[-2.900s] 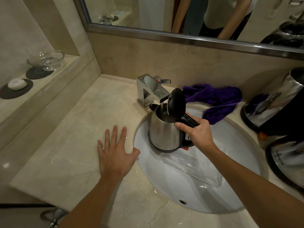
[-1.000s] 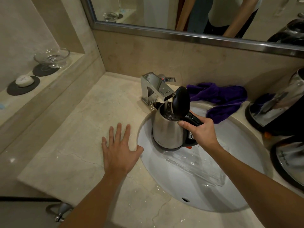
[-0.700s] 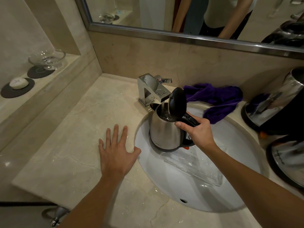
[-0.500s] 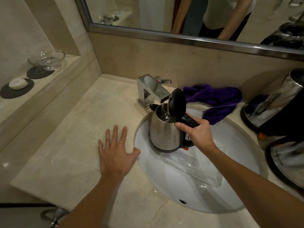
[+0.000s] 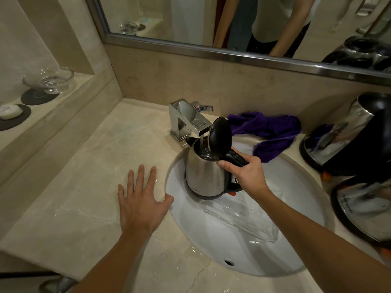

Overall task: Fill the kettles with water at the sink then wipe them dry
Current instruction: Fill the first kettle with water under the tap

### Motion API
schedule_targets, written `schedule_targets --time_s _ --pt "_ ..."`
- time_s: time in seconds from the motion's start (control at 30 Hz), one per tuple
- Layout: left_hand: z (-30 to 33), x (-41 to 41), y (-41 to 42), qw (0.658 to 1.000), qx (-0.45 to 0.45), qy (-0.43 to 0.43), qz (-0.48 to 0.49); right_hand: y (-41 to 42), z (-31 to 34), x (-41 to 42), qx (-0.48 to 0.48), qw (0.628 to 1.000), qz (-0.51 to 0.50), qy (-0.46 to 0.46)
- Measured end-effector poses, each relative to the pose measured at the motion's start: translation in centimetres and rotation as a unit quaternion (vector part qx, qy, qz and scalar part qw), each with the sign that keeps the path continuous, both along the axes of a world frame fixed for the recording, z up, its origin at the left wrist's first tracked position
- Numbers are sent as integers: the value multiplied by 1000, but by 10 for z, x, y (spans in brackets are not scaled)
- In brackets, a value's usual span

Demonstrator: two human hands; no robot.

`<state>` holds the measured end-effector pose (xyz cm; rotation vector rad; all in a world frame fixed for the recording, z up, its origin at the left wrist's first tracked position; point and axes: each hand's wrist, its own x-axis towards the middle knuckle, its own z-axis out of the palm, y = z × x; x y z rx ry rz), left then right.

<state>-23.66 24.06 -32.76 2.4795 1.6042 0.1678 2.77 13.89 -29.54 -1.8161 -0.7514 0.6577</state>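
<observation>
The right hand (image 5: 248, 176) is gripping the black handle of a steel kettle (image 5: 204, 174), its fingers (image 5: 225, 166) curled round the handle and the thumb lying along the top. The kettle is being held upright over the back left part of the sink (image 5: 296, 218), its black lid (image 5: 220, 137) standing open. Water is running from the square chrome tap (image 5: 186, 119) straight into the kettle's mouth, and water is showing inside near the rim. Whether the kettle's base is touching the basin is hard to tell.

The left hand (image 5: 141, 203) is lying flat on the wet marble worktop (image 5: 84, 187) just left of the sink, fingers straight and spread, holding nothing; the thumb is reaching to the basin's edge.

A purple cloth (image 5: 273, 132) is lying crumpled on the worktop behind the sink, one end hanging over the rim. Two more steel kettles are standing at the right edge: one (image 5: 347, 134) near the wall and one (image 5: 366, 208) nearer the person, both partly cut off by the frame.

On the ledge to the left a glass dish (image 5: 48, 79) and a white soap (image 5: 9, 111) are sitting on dark round mats. The mirror (image 5: 232, 17) above is showing the person's arms and torso.
</observation>
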Motion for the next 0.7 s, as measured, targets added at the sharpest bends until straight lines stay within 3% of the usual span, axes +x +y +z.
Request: schedule_targets --time_s 0.7 --pt "1 1 1 1000 1 5 1 0 0 0 -2 1000 -1 1"
